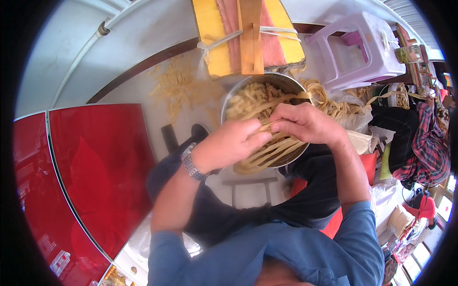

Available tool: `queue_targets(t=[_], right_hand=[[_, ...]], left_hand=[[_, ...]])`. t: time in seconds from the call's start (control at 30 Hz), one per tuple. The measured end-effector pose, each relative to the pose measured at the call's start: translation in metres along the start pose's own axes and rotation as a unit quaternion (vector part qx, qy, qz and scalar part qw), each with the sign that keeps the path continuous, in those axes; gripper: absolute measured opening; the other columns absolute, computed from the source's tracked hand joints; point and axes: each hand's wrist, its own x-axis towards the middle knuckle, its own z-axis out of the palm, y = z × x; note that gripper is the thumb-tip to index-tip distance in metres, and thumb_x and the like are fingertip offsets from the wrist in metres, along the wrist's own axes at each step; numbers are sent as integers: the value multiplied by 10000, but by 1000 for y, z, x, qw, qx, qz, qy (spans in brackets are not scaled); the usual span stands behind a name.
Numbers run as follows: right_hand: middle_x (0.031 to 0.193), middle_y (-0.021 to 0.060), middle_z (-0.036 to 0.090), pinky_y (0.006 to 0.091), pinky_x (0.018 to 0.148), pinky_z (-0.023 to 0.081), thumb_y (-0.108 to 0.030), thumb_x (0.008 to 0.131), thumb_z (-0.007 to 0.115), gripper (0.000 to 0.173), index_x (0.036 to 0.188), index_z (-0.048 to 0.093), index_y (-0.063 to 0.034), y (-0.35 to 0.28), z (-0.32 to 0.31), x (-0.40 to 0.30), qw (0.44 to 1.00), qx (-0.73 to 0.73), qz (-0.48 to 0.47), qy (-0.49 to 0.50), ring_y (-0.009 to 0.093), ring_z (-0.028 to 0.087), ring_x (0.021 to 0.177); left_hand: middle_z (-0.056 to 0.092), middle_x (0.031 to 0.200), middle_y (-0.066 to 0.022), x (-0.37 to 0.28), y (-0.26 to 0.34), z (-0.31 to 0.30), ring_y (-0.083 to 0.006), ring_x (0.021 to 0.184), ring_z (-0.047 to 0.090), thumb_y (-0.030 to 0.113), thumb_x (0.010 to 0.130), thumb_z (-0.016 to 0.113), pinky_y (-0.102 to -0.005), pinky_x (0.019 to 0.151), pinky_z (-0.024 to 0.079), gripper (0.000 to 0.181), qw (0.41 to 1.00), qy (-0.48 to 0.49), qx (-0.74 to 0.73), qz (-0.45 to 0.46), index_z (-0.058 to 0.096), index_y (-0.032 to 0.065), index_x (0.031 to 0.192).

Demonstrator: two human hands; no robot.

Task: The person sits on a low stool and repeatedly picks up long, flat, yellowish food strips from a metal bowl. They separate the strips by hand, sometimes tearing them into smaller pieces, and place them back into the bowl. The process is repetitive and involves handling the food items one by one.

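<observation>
My left hand (238, 141), with a metal-banded watch (192, 162) on its wrist, pinches pale tan flat strips (264, 126) over a round metal pot. Close beside it on the right, my right hand (302, 123) grips the same strips between thumb and fingers. Several strips (275, 152) hang in loops below the hands, across the pot's near rim. Inside the pot (229, 98) lies a heap of pale, curled pieces (247, 102). One long strip runs over the pot's right edge to a tangled pile of strips (336, 107). My fingertips partly hide the held part.
A yellow board (211, 21) with pink cloth and a wooden upright (248, 39) stands behind the pot. Scraps (175, 85) litter the floor at left. A lilac plastic stool (379, 46) is at upper right. Red cabinet doors (100, 171) stand left; a person in plaid (429, 143) sits right.
</observation>
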Motion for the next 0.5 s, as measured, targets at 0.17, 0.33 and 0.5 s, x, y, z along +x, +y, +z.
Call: queue_targets(t=[0.17,0.33,0.5], right_hand=[[885,116,664,362,715,517,-184,943,664,181,1058,637,-47,4,4,-4,999,-10,-35,23,293,670,811],[1156,156,597,429,798,545,-139,875,684,465,1312,531,-88,-8,23,3,990,-123,-64,41,381,636,1001],[1125,155,637,453,732,544,-216,918,647,378,1252,552,-67,-4,15,-3,979,-195,-32,58,377,656,951]], left_hand=[[565,644,-95,1,-4,-5,-183,542,539,342,967,629,-348,560,461,351,999,-3,35,40,560,22,840],[604,671,-29,11,16,-10,-109,559,539,361,988,609,-288,547,453,353,985,-62,-106,-117,607,28,872],[620,763,-80,2,-4,-17,-137,702,584,346,985,580,-318,658,490,350,990,-39,-81,-105,620,1,1028]])
